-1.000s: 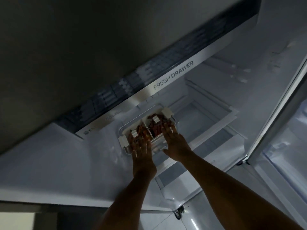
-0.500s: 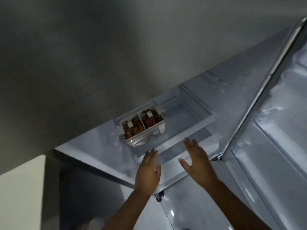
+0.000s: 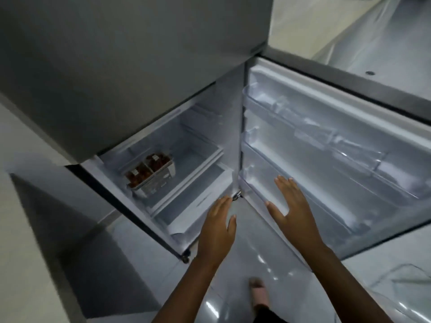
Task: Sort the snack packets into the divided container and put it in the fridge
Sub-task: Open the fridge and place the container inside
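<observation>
Glossy pale floor tiles (image 3: 251, 250) are seen below a grey refrigerator (image 3: 140, 66) whose lower door (image 3: 338, 141) is swung wide to the right. Clear plastic door bins (image 3: 326, 145) are stacked down the inner face of that door. Inside the lit white compartment, a clear rectangular divided container (image 3: 154, 178) is set on a white shelf (image 3: 186, 159), near the shelf's front left corner and well apart from its right edge. Two compartments are seen in the container, and both are filled with dark reddish-brown snack packets (image 3: 140, 174); small pale labels are visible on top of them, though the print cannot be read. Below the shelf, a clear white drawer (image 3: 198, 203) is seen at the bottom of the compartment.

Both hands are held out in front of the refrigerator, apart from the container and gripping nothing. The left hand (image 3: 218, 231) is extended palm down with its fingers straight and close together, the fingertips near the front edge of the drawer and the lower door hinge. The right hand (image 3: 292, 206) is spread flat with its fingers straight and its thumb out, in front of the lowest door bin; whether it touches the bin cannot be told. A foot in a pale slipper (image 3: 257, 292) is seen on the floor between the forearms.
</observation>
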Demonstrator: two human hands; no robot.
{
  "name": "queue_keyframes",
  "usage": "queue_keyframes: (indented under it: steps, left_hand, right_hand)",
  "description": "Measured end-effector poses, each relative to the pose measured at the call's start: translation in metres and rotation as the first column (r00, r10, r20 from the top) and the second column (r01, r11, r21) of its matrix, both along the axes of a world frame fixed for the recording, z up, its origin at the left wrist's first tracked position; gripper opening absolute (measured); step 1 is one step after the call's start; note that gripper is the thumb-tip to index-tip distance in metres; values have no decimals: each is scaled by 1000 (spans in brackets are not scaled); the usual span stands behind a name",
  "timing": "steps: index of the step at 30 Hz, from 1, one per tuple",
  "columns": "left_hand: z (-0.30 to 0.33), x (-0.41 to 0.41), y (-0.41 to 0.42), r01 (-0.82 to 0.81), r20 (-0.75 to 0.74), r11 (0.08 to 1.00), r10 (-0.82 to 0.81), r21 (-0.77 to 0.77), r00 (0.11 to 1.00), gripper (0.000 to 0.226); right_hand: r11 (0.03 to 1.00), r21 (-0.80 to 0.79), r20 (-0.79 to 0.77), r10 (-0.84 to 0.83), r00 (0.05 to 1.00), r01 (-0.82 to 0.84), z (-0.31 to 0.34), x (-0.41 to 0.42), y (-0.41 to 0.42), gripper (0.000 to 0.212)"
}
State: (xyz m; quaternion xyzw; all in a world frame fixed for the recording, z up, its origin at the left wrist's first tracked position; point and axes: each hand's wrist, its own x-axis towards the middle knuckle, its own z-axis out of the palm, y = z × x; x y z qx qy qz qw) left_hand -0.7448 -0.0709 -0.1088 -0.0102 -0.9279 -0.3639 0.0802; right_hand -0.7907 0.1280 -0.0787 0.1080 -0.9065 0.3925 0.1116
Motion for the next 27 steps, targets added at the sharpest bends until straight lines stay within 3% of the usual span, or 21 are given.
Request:
queue_keyframes:
  steps: [7,17,23,27]
  left_hand:
    - [52,22,96,190,-126,982,-190,-9,974,47]
    - [90,4,258,425,-181,898,-439,-114,880,50]
    - [100,-19,312,481,-25,828,-508,-290,861,65]
    - [103,-16,313,417,-48,863,-447,-285,893,48]
  right_hand:
    - [983,-19,-94,-186,978,185,56,73,101,61]
    - [936,19,-230,-338,913,351,111,86,234,65]
    - [913,186,-180,-332,926,363,129,67,276,68]
    - [914,195,-141,-332,933,355,118,59,289,64]
